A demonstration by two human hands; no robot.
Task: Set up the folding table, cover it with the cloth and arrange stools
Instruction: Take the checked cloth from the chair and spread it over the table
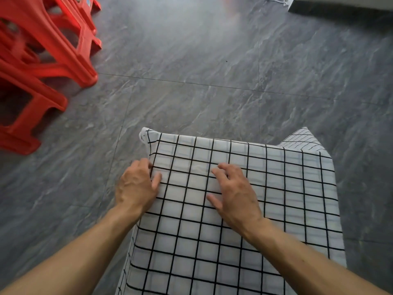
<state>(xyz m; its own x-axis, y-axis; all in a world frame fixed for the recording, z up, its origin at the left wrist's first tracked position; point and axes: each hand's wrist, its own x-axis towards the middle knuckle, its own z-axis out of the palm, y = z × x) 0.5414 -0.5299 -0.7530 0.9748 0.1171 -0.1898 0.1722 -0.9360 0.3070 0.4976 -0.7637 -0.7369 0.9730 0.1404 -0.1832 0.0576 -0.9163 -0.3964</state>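
A white cloth [276,188] with a black grid pattern lies spread over a small raised surface at the lower middle, its corners hanging at the far left and far right. The surface beneath is fully hidden by the cloth. My left hand [136,186] rests at the cloth's left edge, thumb on top and fingertips curled over the side. My right hand [234,190] lies flat on the cloth's middle with fingers spread. Red plastic stools [42,60], stacked and lying tipped, fill the upper left corner on the floor.
Dark grey marbled floor tiles [212,71] stretch around the covered surface. A dark-edged pale object [340,7] with a white string beside it sits at the top right corner. A blurred red shape shows at the top edge.
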